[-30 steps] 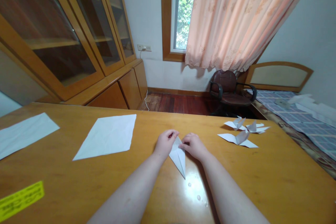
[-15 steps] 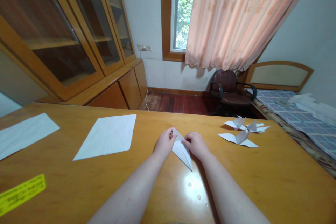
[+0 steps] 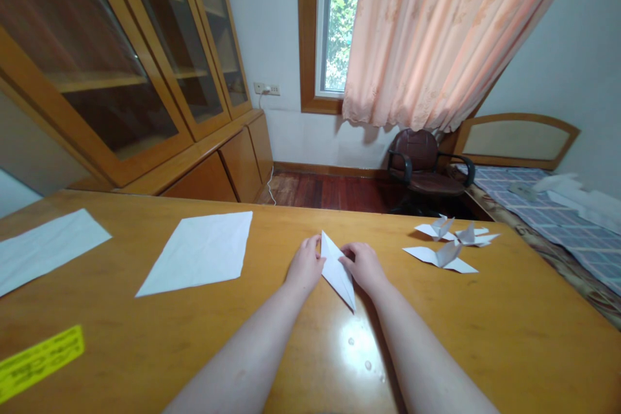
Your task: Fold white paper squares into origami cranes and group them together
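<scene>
A narrow, diamond-shaped piece of folded white paper [image 3: 336, 273] lies between my hands at the middle of the table, one point aimed away from me and the other toward me. My left hand [image 3: 306, 265] grips its left edge with the thumb against the paper and the fingers curled. From the right, my right hand [image 3: 365, 266] pinches the opposite edge, thumb and fingertips close together. A crease runs down the near half of the paper. The undersides of both hands are hidden.
Folded paper cranes [image 3: 444, 255] stand on the wooden table [image 3: 194, 343] at the right. To the left lie a flat white sheet [image 3: 201, 252], another sheet [image 3: 48, 249] and a yellow label [image 3: 41, 362]. Beyond the far edge are a chair [image 3: 422, 162] and a bed [image 3: 548, 207].
The folded paper's far tip now stands out as a sharp point above my left fingers, making a longer diamond. My left hand has slid slightly down its edge; my right hand has barely moved.
</scene>
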A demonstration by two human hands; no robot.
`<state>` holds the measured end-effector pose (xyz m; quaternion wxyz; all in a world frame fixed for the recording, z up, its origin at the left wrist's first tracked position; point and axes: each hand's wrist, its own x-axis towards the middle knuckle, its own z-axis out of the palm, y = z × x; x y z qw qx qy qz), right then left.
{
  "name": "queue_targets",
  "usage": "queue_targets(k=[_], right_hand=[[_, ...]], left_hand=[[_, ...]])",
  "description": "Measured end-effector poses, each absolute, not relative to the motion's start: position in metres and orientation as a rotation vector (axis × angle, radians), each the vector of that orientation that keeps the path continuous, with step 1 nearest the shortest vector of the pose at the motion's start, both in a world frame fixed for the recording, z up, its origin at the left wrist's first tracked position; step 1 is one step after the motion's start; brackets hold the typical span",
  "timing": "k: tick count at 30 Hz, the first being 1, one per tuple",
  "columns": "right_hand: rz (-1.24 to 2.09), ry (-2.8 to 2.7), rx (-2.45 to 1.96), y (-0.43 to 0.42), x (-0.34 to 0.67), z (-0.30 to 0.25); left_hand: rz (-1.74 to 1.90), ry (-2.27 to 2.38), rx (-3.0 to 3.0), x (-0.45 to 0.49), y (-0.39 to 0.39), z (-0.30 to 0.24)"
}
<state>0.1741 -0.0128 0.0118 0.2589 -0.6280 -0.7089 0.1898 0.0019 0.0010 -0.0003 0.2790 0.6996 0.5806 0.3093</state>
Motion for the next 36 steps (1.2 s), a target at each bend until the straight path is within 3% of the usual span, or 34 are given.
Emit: queue_targets(k=[17,36], right_hand=[[0.492,-1.932,-1.691,-0.0126,0.1756,0.0068],[0.544,-1.877,-1.631,-0.0125,0.1726,0.009]], left_hand=[[0.462,1.753,2.137,0.0032,-0.0038,0.0019],[0.698,1.598,2.089,0.0037,-0.0024,0.0073]])
